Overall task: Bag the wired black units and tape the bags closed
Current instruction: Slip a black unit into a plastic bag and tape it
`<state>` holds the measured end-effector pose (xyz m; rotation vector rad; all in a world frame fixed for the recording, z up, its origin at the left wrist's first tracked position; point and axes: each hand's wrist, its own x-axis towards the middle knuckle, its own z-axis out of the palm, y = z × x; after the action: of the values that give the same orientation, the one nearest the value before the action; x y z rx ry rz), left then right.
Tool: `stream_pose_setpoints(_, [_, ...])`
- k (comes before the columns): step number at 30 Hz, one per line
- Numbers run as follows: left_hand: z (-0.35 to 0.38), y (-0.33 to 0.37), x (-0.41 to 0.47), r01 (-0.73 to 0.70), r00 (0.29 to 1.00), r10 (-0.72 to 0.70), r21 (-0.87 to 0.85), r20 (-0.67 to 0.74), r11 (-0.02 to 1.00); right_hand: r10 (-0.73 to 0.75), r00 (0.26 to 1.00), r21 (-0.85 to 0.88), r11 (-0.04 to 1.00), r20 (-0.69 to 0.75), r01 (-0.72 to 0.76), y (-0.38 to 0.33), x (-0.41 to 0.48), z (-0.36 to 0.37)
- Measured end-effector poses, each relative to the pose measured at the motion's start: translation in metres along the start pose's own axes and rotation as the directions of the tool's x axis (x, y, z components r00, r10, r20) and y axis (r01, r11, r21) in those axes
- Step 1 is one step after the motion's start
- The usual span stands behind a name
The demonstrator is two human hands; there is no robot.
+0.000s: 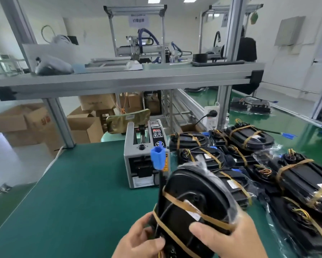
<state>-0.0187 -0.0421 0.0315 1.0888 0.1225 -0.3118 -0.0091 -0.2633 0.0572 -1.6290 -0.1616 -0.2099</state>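
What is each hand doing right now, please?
Left hand: holds the black unit at its lower end.
Right hand: holds the same unit from the side.

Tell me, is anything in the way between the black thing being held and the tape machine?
Nothing visible does. Only bare green mat lies between the held black unit and the tape machine. The unit's blue plug sticks up in front of the machine; the bagged units lie to the right.
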Motion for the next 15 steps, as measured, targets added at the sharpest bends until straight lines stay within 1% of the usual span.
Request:
stream_pose_setpoints(1, [-0.001, 0.003, -0.001, 0.018, 0.999, -0.017, 0.021, -0.029, 1.0, -0.064, 0.994, -0.009, 0.998, 0.084, 0.065, -0.012, -0.004, 0.006])
stream_pose_setpoints(2, [-0.005, 0.006, -0.002, 0.022, 0.999, -0.02, 0.039, -0.049, 0.999, -0.061, 0.982, -0.025, 0.997, 0.181, 0.067, -0.022, 0.006, 0.013])
stream_pose_setpoints(3, [-0.007, 0.009, -0.003, 0.018, 0.996, -0.011, 0.078, -0.085, 0.997, -0.088, 0.968, -0.024, 0.995, 0.233, 0.096, -0.029, 0.009, 0.017])
stream_pose_setpoints(4, [-0.008, 0.014, -0.006, -0.013, 0.994, 0.029, 0.14, -0.109, 0.99, -0.106, 0.953, 0.02, 0.994, 0.282, 0.105, -0.031, 0.014, 0.023])
stream_pose_setpoints(5, [-0.006, 0.02, -0.01, -0.069, 0.981, 0.107, 0.228, -0.161, 0.971, -0.137, 0.952, 0.086, 0.989, 0.272, 0.118, -0.033, 0.016, 0.023])
stream_pose_setpoints(6, [-0.006, 0.026, -0.012, -0.133, 0.952, 0.212, 0.326, -0.222, 0.936, -0.18, 0.945, 0.126, 0.981, 0.271, 0.151, -0.028, 0.018, 0.02])
stream_pose_setpoints(7, [-0.005, 0.033, -0.015, -0.206, 0.904, 0.336, 0.416, -0.265, 0.885, -0.185, 0.948, 0.146, 0.978, 0.257, 0.151, -0.025, 0.019, 0.017])
stream_pose_setpoints(8, [-0.005, 0.04, -0.019, -0.292, 0.846, 0.461, 0.49, -0.269, 0.821, -0.176, 0.948, 0.156, 0.978, 0.265, 0.138, -0.024, 0.021, 0.016])
stream_pose_setpoints(9, [-0.003, 0.05, -0.024, -0.386, 0.778, 0.577, 0.537, -0.247, 0.75, -0.162, 0.938, 0.128, 0.984, 0.307, 0.128, -0.03, 0.022, 0.018])
stream_pose_setpoints(10, [-0.002, 0.062, -0.029, -0.5, 0.696, 0.69, 0.556, -0.198, 0.664, -0.164, 0.925, 0.102, 0.985, 0.342, 0.137, -0.029, 0.023, 0.018])
stream_pose_setpoints(11, [0.003, 0.072, -0.035, -0.589, 0.594, 0.792, 0.595, -0.14, 0.547, -0.164, 0.918, 0.081, 0.986, 0.362, 0.144, -0.03, 0.024, 0.017])
stream_pose_setpoints(12, [0.01, 0.082, -0.043, -0.651, 0.502, 0.863, 0.635, -0.05, 0.415, -0.163, 0.911, 0.078, 0.987, 0.38, 0.144, -0.027, 0.025, 0.017])
stream_pose_setpoints(13, [0.018, 0.094, -0.049, -0.675, 0.431, 0.901, 0.68, 0.05, 0.286, -0.143, 0.908, 0.056, 0.99, 0.394, 0.132, -0.028, 0.025, 0.018])
stream_pose_setpoints(14, [0.025, 0.106, -0.053, -0.662, 0.382, 0.905, 0.739, 0.186, 0.128, -0.132, 0.907, 0.034, 0.991, 0.401, 0.129, -0.028, 0.025, 0.019])
stream_pose_setpoints(15, [0.033, 0.117, -0.057, -0.616, 0.371, 0.867, 0.787, 0.332, -0.038, -0.117, 0.905, 0.008, 0.992, 0.41, 0.124, -0.028, 0.026, 0.021])
